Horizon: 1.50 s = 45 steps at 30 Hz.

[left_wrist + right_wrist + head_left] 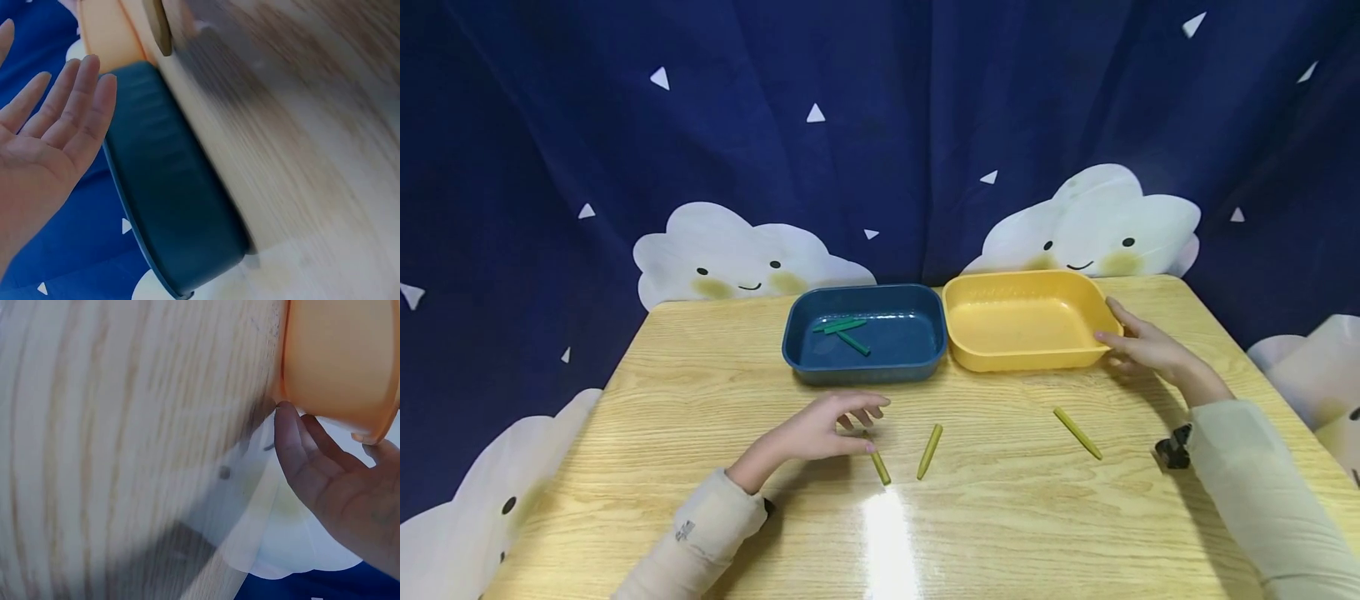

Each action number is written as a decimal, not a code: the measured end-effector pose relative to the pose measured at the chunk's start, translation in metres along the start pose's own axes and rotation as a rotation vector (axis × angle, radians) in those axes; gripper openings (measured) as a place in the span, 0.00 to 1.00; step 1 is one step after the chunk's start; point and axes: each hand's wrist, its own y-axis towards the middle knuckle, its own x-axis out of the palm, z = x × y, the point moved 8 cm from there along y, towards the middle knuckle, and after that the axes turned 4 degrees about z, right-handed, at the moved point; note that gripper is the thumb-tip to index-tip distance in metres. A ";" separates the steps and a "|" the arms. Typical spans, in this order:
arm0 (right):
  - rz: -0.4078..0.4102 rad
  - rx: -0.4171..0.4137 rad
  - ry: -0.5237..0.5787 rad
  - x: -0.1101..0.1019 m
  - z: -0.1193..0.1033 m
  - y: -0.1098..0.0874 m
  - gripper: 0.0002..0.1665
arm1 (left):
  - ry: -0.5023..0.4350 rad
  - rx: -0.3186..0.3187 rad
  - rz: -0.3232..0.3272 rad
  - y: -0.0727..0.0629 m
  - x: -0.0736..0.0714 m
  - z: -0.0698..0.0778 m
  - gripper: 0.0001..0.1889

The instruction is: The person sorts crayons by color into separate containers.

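Note:
My left hand (827,427) is over the table with its fingers loosely extended. Its thumb tip overlaps a dark yellow crayon (881,468) in the head view. In the left wrist view, the palm (37,150) and spread fingers show nothing held. A second yellow crayon (929,452) lies just to the right, and a third yellow crayon (1078,433) farther right. At the right end of the yellow tray (1022,361), my right hand (1150,346) grips the rim and end wall. The right wrist view has its fingers (306,459) against the tray's outer side.
A dark blue tray (865,373) holding several green crayons (853,342) stands against the yellow tray's left side. Both are at the back of the wooden table (700,383). A navy curtain (880,125) with cloud faces hangs behind.

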 end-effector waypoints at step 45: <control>0.064 0.019 -0.072 -0.002 0.005 -0.002 0.49 | 0.250 -0.026 -0.249 0.020 0.020 -0.037 0.08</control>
